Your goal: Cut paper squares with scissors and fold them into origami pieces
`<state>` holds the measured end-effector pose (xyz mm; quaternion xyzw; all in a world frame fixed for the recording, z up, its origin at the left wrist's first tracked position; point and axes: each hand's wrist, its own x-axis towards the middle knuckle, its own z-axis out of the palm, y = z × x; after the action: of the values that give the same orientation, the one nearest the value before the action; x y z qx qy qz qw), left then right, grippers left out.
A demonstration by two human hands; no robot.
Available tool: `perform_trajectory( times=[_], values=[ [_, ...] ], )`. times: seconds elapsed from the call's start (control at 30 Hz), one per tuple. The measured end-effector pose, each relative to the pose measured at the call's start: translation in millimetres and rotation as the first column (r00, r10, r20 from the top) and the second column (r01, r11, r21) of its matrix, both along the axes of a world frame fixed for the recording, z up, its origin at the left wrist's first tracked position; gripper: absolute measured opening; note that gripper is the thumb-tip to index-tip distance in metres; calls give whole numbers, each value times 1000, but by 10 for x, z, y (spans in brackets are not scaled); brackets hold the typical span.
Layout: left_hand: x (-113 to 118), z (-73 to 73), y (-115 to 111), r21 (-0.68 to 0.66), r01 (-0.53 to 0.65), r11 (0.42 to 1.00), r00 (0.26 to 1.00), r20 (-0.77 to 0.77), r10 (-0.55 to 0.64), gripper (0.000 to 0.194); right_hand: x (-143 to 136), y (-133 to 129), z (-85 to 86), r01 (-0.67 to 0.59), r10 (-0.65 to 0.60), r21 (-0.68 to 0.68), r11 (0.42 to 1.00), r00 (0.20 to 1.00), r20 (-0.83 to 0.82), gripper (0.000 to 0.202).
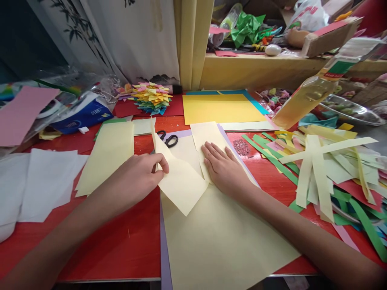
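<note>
My left hand pinches the left edge of a cream paper piece, which is lifted and curled, its lower corner pointing toward me. Flat on a cream strip, my right hand presses down with its fingers stretched out. Under both lies a large pale yellow sheet, on top of a purple sheet. Black-handled scissors lie just behind the lifted paper, their blades mostly hidden. Left of them rests a stack of pale yellow paper.
White sheets and a blue packet are at the left. A folded-paper stack and yellow sheet sit at the back. On the right are a tilted bottle and heaped paper strips.
</note>
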<state>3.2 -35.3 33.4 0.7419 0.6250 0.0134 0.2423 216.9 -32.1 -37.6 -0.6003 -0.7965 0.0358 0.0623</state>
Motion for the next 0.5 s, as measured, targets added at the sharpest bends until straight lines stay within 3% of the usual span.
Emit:
perform_trajectory(
  times=[0.17, 0.33, 0.43, 0.5],
  values=[
    [-30, 0, -1, -10, -2, 1000, 999, 38, 3, 17, 7, 2, -8, -7, 7, 16, 1000, 1000, -9, 51],
    [-38, 200, -49, -46, -72, 996, 996, 51, 75, 16, 11, -6, 9, -4, 4, 18, 1000, 1000, -17, 51],
    [-68, 290, -34, 0, -113, 994, 991, 66, 113, 14, 11, -8, 16, -2, 2, 14, 1000, 1000, -13, 51],
    [-94, 260, 11, 71, -110, 991, 987, 125, 101, 15, 10, -10, 24, -8, 8, 13, 1000, 1000, -9, 51]
  ],
)
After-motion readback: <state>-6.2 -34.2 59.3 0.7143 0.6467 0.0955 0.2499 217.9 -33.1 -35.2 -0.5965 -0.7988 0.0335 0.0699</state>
